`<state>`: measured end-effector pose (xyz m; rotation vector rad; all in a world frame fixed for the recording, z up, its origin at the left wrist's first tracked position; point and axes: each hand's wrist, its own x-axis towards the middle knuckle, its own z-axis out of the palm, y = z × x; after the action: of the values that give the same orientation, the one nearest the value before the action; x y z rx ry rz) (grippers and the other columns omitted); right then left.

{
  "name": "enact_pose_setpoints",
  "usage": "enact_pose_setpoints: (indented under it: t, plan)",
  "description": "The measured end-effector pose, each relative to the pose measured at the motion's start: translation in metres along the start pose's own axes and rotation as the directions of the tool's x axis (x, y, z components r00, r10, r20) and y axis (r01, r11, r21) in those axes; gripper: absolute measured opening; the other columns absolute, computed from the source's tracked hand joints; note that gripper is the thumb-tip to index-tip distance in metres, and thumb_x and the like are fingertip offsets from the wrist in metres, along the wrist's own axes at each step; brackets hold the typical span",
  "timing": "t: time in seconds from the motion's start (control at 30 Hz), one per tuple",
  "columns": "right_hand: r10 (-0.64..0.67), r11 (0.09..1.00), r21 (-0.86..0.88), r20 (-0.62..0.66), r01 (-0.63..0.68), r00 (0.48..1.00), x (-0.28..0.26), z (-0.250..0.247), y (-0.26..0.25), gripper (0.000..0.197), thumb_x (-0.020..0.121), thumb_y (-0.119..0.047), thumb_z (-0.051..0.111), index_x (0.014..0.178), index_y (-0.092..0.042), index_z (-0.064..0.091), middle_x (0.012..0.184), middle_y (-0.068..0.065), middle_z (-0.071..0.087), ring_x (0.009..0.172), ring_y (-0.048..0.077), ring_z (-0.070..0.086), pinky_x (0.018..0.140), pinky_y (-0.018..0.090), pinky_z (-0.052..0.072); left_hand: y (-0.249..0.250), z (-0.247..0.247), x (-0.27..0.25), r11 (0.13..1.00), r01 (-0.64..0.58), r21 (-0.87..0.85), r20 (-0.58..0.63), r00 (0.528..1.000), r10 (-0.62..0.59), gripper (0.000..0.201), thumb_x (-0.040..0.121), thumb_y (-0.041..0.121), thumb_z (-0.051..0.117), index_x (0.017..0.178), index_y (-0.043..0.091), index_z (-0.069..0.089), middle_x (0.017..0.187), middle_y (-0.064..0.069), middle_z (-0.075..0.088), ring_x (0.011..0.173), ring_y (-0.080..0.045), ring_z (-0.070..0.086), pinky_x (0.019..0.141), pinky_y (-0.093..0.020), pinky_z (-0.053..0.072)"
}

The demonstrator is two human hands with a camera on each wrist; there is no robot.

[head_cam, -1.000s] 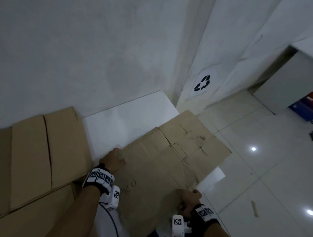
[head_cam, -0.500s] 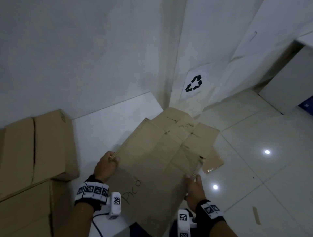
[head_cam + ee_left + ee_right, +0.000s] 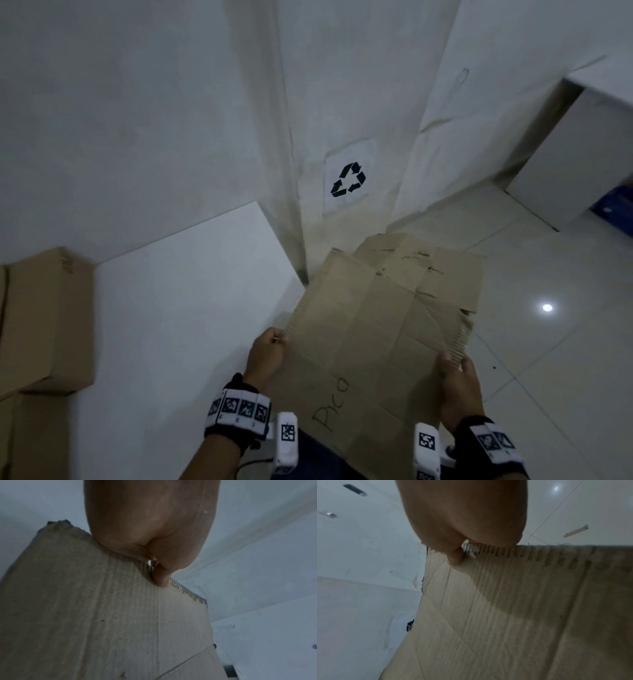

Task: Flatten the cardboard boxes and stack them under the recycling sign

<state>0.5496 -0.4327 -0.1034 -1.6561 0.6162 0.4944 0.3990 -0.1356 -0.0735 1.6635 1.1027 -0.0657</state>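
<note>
A flattened brown cardboard box [image 3: 370,335], with handwriting on its near part, is held in the air between both hands. My left hand [image 3: 270,346] grips its left corrugated edge, and my right hand [image 3: 455,373] grips its right edge. In the left wrist view the fingers [image 3: 161,577] curl over the cardboard [image 3: 102,622] edge. The right wrist view shows a fingertip [image 3: 455,557] pressed on the sheet [image 3: 513,615]. The recycling sign [image 3: 347,180] is a white paper with a black symbol, low on the wall just beyond the sheet's far end.
A white table [image 3: 191,301] lies to the left, with unflattened cardboard boxes [image 3: 41,322] stacked at its far left. White tiled floor [image 3: 548,342] spreads to the right. A white cabinet [image 3: 575,161] stands at the far right by something blue.
The flattened box has been carried off the table and rightward toward the wall corner, so its far end now lies below the recycling sign. Both hands have kept their grip on its edges.
</note>
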Motion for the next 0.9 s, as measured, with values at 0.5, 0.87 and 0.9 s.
enact_pose_setpoints:
  t: [0.5,0.87,0.9]
  plan:
    - [0.146,0.985,-0.081,-0.089,-0.153,0.985,0.176,-0.087,-0.099,0.023,0.090,-0.028,0.059,0.113,-0.022,0.060,0.116,0.012,0.063,0.103,0.037,0.060,0.089,0.056,0.051,0.109,0.175,0.100,0.995,0.098,-0.011,0.110,0.989,-0.097,0.031,0.095,0.015,0.052,0.065,0.016,0.047,0.068,-0.001,0.052,0.067,-0.017,0.047,0.057,-0.027,0.032]
    - [0.268,0.932,-0.262,0.036,-0.250,0.963,0.288,-0.086,-0.148,0.019,0.096,-0.016,0.051,0.114,-0.013,0.057,0.110,0.018,0.063,0.099,0.041,0.061,0.091,0.060,0.050,0.144,0.245,0.142,0.959,0.282,-0.032,0.051,0.959,-0.280,0.020,0.095,0.021,0.051,0.077,0.012,0.055,0.079,-0.003,0.058,0.072,-0.017,0.052,0.064,-0.027,0.037]
    - [0.281,0.919,-0.298,0.035,-0.258,0.959,0.300,-0.084,-0.150,0.017,0.096,-0.017,0.051,0.111,-0.014,0.058,0.108,0.017,0.064,0.098,0.040,0.062,0.090,0.059,0.051,0.141,0.253,0.142,0.954,0.296,-0.043,0.031,0.955,-0.295,0.020,0.094,0.021,0.052,0.076,0.012,0.054,0.079,-0.003,0.057,0.074,-0.018,0.052,0.065,-0.028,0.037]
